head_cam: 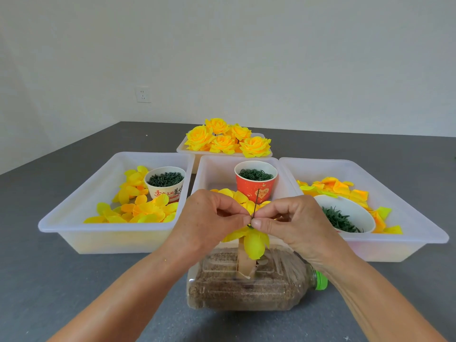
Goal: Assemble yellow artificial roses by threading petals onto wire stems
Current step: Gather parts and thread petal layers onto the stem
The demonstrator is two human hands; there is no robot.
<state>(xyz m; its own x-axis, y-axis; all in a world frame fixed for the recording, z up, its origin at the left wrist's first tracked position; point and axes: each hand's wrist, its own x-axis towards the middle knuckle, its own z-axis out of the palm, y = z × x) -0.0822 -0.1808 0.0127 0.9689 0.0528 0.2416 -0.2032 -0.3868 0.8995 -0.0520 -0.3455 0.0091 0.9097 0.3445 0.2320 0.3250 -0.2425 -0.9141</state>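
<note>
Pinching 1 wire stem (255, 204), 2 hands (209, 218) (293, 223) work before 4 trays (74, 218), 5 roses (228, 139).

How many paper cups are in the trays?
3: a white cup in the left tray, a red cup in the middle tray, and a tilted white cup in the right tray.

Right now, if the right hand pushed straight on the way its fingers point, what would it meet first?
The right hand points left toward the wire stem, which it already pinches; right behind it are the left hand's fingertips.
</note>
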